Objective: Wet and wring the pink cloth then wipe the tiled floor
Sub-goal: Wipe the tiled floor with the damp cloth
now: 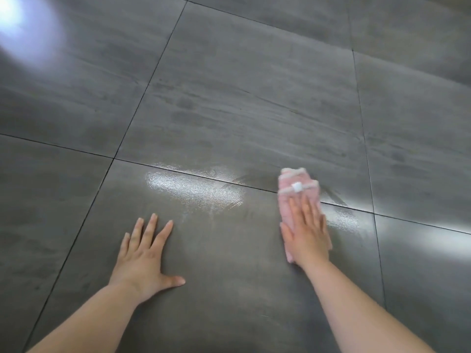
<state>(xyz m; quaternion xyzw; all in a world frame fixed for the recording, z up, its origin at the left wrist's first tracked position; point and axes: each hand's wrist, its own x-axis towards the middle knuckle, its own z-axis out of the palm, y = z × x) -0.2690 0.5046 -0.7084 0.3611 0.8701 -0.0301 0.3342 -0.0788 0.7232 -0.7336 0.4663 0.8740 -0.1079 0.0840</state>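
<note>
The pink cloth (297, 186), folded with a white edge and a small white tag, lies flat on the dark grey tiled floor (229, 98). My right hand (307, 233) presses down on the cloth's near half with fingers stretched flat, covering that part. My left hand (145, 253) rests palm down on the bare tile to the left, fingers spread, holding nothing. A wet shiny streak (193, 187) lies on the tile between the two hands, and another wet patch (341, 217) shows just right of the cloth.
Large grey tiles with thin dark grout lines (142, 98) stretch in every direction. Bright light reflections glare at the top left (23, 24) and at the right (433, 240). No other objects are in view.
</note>
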